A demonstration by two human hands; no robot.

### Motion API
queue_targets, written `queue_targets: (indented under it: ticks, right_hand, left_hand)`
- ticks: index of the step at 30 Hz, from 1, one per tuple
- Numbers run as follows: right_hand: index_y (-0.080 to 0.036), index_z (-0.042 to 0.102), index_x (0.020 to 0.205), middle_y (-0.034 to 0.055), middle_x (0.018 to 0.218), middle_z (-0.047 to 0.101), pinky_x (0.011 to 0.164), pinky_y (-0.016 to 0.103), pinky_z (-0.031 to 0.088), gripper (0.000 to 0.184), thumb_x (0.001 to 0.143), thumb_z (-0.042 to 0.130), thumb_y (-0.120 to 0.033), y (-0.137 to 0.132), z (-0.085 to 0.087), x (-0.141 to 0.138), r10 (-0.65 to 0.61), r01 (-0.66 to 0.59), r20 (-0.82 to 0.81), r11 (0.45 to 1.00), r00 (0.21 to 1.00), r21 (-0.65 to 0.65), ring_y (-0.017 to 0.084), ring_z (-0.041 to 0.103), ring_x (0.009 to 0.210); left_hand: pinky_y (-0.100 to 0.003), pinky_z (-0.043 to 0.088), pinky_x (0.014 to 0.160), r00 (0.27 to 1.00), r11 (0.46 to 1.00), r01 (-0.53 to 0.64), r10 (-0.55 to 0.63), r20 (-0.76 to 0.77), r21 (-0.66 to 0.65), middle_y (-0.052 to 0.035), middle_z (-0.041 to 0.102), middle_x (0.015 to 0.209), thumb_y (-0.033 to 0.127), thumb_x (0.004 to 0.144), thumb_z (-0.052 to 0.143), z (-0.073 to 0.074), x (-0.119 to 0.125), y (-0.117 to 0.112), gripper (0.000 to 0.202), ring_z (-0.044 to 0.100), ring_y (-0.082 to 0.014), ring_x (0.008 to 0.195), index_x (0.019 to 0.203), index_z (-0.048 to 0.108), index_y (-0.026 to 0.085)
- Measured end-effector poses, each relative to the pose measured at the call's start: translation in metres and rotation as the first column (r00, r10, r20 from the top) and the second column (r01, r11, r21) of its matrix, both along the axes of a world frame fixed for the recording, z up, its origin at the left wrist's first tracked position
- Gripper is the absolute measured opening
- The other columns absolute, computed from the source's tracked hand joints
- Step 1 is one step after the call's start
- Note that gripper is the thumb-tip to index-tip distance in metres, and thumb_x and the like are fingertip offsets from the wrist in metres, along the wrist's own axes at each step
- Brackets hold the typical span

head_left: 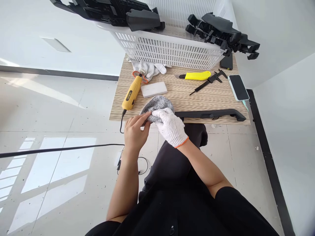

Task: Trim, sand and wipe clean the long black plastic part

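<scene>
A grey speckled knitted cloth piece (pixel 158 102) with a rounded outline is held over the table's front edge; I cannot make out its exact kind. My left hand (pixel 136 132), bare, pinches its near left edge between the fingers and thumb. In a white knit glove with an orange cuff, my right hand (pixel 171 127) grips its near right side. The two hands almost meet at the fingertips. Just right of the gloved hand, a long black plastic part (pixel 211 114) lies along the front edge.
On the wooden table (pixel 177 95) lie a yellow rotary tool (pixel 133 93) with a disc, white gloves (pixel 147 68), a white box (pixel 154 89), a yellow utility knife (pixel 197 75), a black caliper (pixel 208 82) and a phone (pixel 238 87). Behind, a white basket (pixel 169 49) holds black plastic parts (pixel 221 31).
</scene>
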State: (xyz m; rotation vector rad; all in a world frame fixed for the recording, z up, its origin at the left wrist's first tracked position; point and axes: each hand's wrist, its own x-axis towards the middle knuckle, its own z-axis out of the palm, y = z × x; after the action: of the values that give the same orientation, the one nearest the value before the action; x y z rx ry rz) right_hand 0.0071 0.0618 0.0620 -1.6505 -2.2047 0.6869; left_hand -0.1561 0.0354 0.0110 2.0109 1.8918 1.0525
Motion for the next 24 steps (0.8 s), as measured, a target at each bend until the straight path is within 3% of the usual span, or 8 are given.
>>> queue_targets:
  ticks: [5,11,14,18,21,24]
  right_hand:
    - [-0.035,0.063,0.129,-0.0020,0.130,0.062,0.087,0.032,0.057,0.032,0.099,0.055,-0.032,0.000,-0.002,0.000,-0.001,0.002,-0.022,1.000,1.000,0.011,0.018,0.068,0.105]
    - [-0.036,0.064,0.128,-0.0033,0.130,0.063,0.082,0.034,0.058,0.032,0.097,0.057,-0.031,0.000,-0.002,0.000,-0.010,0.011,-0.021,1.000,1.000,0.025,0.019,0.069,0.103]
    - [-0.036,0.064,0.129,-0.0031,0.133,0.062,0.085,0.034,0.058,0.033,0.097,0.056,-0.030,0.000,-0.001,0.001,-0.004,0.005,-0.013,1.000,1.000,0.020,0.020,0.068,0.106]
    - [-0.035,0.063,0.132,-0.0014,0.135,0.062,0.088,0.033,0.057,0.035,0.098,0.056,-0.031,0.001,-0.002,0.002,0.021,-0.021,-0.018,0.999,1.000,0.027,0.019,0.068,0.109]
    - [-0.034,0.064,0.131,-0.0023,0.133,0.063,0.090,0.031,0.057,0.034,0.097,0.058,-0.029,0.002,-0.001,0.006,0.047,-0.046,-0.049,0.999,0.998,0.027,0.017,0.068,0.108]
    - [-0.033,0.064,0.131,-0.0027,0.132,0.064,0.090,0.031,0.056,0.035,0.097,0.059,-0.029,0.001,-0.001,0.011,0.087,-0.086,-0.058,0.996,0.995,0.016,0.017,0.068,0.109]
  left_hand:
    - [-0.040,0.051,0.092,0.998,0.990,-0.019,0.012,0.056,0.139,-0.0061,0.076,0.117,0.029,0.095,0.060,-0.015,-0.003,0.000,0.029,0.069,-0.0220,0.098,0.120,0.075,0.028]
    - [-0.037,0.053,0.086,0.991,0.949,-0.114,0.085,0.107,0.294,-0.0052,0.080,0.103,0.030,0.091,0.070,-0.031,-0.001,-0.003,0.017,0.073,-0.0207,0.091,0.105,0.079,0.027]
    - [-0.038,0.052,0.084,0.981,0.941,-0.184,0.159,0.109,0.284,-0.0043,0.080,0.096,0.035,0.090,0.071,-0.034,0.000,-0.004,0.013,0.073,-0.0211,0.087,0.095,0.079,0.027]
    - [-0.041,0.054,0.085,0.989,0.974,-0.139,0.128,0.073,0.179,-0.0043,0.080,0.098,0.042,0.090,0.070,-0.020,-0.006,-0.001,0.018,0.071,-0.0220,0.086,0.098,0.080,0.029]
    - [-0.043,0.055,0.092,0.997,0.995,0.047,-0.053,0.062,0.088,-0.0050,0.080,0.105,0.043,0.090,0.069,0.000,-0.015,0.003,0.026,0.069,-0.0231,0.094,0.110,0.079,0.029]
    - [-0.045,0.055,0.098,0.975,0.975,0.212,-0.207,0.079,-0.063,-0.0055,0.078,0.112,0.048,0.091,0.067,0.014,-0.024,0.008,0.034,0.067,-0.0252,0.105,0.119,0.076,0.031]
